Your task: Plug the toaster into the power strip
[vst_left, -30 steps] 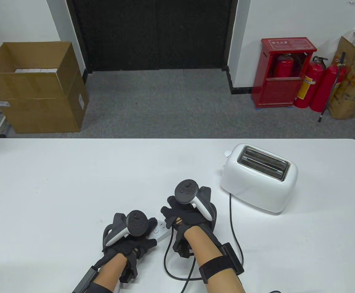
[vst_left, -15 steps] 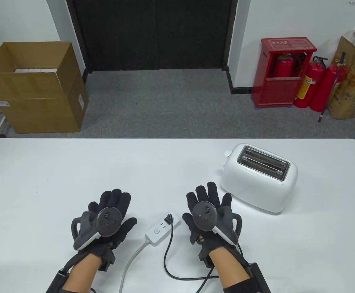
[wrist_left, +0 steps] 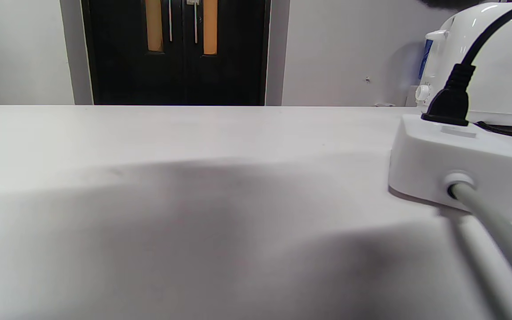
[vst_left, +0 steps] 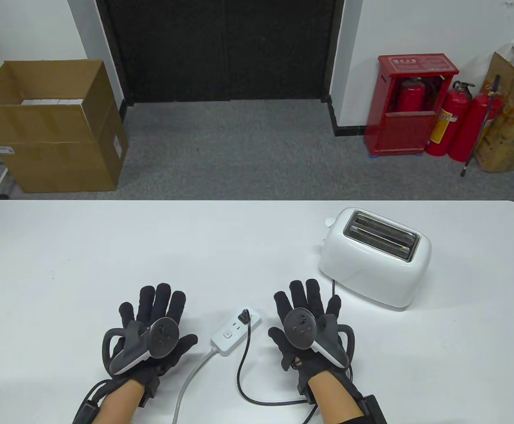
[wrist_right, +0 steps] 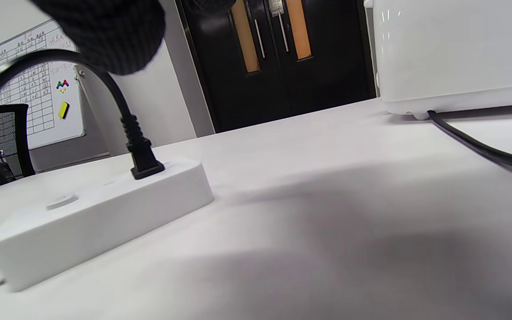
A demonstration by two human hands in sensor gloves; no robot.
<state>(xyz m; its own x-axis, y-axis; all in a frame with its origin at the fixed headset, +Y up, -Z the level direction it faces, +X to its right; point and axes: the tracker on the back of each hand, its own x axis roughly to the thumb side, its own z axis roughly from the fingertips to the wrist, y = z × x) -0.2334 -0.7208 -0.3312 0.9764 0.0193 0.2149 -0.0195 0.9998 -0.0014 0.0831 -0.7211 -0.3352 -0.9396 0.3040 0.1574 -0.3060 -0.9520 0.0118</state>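
A white toaster point(vst_left: 375, 258) stands on the white table point(vst_left: 106, 247) at the right. Its black cord point(vst_left: 243, 375) loops forward, and its black plug point(vst_left: 244, 316) sits in the far end of the white power strip point(vst_left: 234, 332). The plug also shows seated in the strip in the left wrist view point(wrist_left: 450, 98) and the right wrist view point(wrist_right: 142, 158). My left hand point(vst_left: 157, 318) lies flat and open on the table left of the strip, holding nothing. My right hand point(vst_left: 307, 309) lies flat and open to the strip's right, holding nothing.
The strip's grey cable point(vst_left: 190, 380) runs off the table's front edge. Beyond the table stand a cardboard box point(vst_left: 53, 128) at the left and a red extinguisher cabinet point(vst_left: 409, 106) with extinguishers at the right.
Both hands let go of the power strip and plug and moved apart, spreading flat on the table either side. The plug stays in the strip.
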